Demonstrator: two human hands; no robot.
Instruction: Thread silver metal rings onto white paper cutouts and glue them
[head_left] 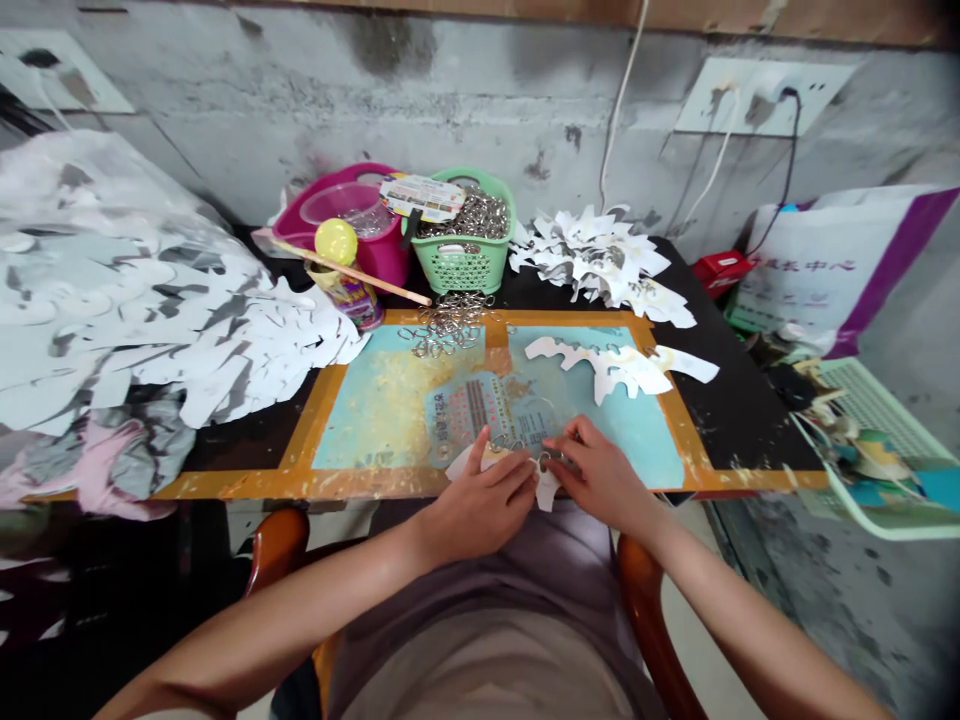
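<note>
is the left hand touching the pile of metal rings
Apart: the head view shows a clear gap between the left hand and the rings, with a printed sheet lying between them.

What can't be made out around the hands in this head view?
Ring: how it joins the paper piece, hidden in the head view by the left hand and right hand.
Card: print too small to read in the head view.
Bottle: label too small to read in the head view.

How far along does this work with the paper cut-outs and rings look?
The big white cut-out heap on the left looks finished. In hand: a metal ring and cut-out between left hand and right hand. Left: rings in the green basket and the back pile.
</note>
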